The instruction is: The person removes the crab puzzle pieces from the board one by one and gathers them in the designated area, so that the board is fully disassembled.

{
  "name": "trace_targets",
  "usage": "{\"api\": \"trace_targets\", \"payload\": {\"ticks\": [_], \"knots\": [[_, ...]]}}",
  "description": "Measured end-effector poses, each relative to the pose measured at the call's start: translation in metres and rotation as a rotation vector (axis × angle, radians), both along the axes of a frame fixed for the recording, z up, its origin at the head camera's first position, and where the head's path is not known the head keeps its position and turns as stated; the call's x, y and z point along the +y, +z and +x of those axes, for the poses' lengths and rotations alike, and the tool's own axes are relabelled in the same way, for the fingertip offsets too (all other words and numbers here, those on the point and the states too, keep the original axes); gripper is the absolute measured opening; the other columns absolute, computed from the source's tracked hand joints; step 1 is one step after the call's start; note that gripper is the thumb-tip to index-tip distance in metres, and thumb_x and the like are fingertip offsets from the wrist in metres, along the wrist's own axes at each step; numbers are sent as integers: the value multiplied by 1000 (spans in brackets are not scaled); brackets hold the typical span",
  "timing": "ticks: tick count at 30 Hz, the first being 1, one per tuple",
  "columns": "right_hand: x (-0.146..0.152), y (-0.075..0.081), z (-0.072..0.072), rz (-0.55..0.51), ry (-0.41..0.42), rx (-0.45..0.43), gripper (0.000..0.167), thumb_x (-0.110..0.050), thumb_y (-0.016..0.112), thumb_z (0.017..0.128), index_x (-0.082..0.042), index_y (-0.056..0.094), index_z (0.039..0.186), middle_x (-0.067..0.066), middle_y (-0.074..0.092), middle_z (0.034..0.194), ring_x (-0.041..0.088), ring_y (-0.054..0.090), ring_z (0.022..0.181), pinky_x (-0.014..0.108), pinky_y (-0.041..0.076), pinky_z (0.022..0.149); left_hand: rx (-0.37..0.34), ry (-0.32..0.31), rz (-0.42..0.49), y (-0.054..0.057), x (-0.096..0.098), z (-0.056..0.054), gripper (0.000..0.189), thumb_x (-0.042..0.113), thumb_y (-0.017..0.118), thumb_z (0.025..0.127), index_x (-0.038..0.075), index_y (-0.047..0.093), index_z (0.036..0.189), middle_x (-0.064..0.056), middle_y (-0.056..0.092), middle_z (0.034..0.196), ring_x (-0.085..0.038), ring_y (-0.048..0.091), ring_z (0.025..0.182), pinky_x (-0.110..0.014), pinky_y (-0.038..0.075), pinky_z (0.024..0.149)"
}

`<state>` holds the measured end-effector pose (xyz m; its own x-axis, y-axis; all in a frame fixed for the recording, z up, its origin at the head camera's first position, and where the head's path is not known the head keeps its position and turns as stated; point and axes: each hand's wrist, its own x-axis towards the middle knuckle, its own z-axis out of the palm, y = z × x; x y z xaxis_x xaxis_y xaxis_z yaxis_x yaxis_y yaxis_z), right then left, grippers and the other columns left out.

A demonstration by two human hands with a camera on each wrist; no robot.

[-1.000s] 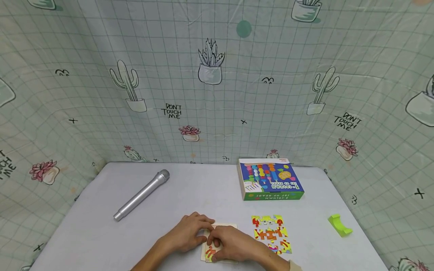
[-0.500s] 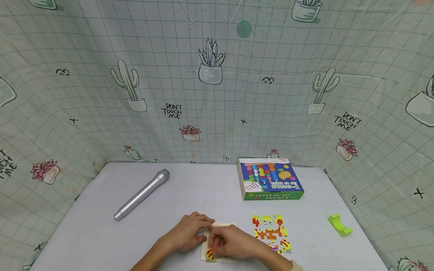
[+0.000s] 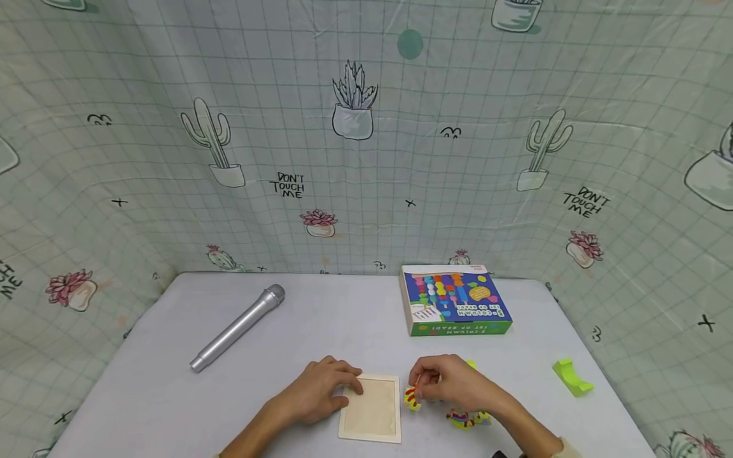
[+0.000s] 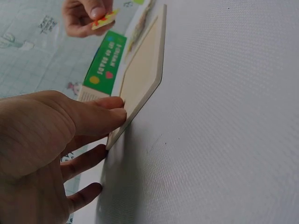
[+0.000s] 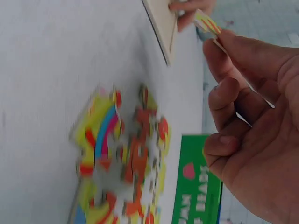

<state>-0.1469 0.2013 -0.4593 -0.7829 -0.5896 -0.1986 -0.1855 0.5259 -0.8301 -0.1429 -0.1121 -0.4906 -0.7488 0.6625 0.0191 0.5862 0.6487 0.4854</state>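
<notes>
A square pale wooden puzzle tray [image 3: 371,438] lies bare inside its raised rim. My left hand [image 3: 317,391] rests at the tray's far left corner, its fingers loosely spread, thumb at the left edge and a fingertip over the rim. To the right of the tray, my right hand [image 3: 455,383] pinches a yellow and red puzzle piece [image 3: 411,399] between thumb and fingers. In the right wrist view the piece [image 5: 207,22] sticks out past the fingertips, and the other fingers are curled. More loose puzzle pieces [image 5: 135,158] lie under the right hand, partly hidden in the head view.
A blue and green bead-set box [image 3: 460,329] lies at the back right. A silver microphone [image 3: 237,327] rests at the left of the white table [image 3: 143,394]. Near the right edge is a lime-green curved block [image 3: 572,378]. A cactus-print cloth [image 3: 366,165] hangs behind.
My right hand has lifted the yellow and red puzzle piece off the tray's near left corner and carried it right, past the tray. The left hand has stayed at the tray.
</notes>
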Motion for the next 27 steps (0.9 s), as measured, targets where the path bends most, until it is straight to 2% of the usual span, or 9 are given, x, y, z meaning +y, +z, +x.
{"api": "trace_targets", "payload": {"ticks": [5,10,16,27], "knots": [[22,1,2,78,21,-5,6,-15,76,89,-18,70,92,-4,66,77,7,57,67,22,46,62,5,0,3,-1,-1,1,24,17,76,88,31,74,108,7,63,135,-18,55,117,-45,44,86],[27,-8,7,135,51,-26,8,-17,77,88,-20,70,89,-7,60,70,5,52,64,21,40,58,6,1,6,0,-1,1,24,17,76,88,31,74,108,6,63,135,-18,55,117,-45,43,86],[27,-15,9,202,54,54,12,-18,79,86,-24,68,85,-11,54,66,3,48,62,20,37,56,4,-2,11,-1,0,0,24,17,76,88,31,74,108,6,63,136,-18,55,116,-44,43,86],[30,-16,8,242,49,111,12,-15,77,86,-25,71,87,-11,58,67,2,49,60,22,40,56,2,7,-5,1,1,1,24,17,76,88,30,74,108,6,63,135,-19,55,116,-45,44,86]]}}
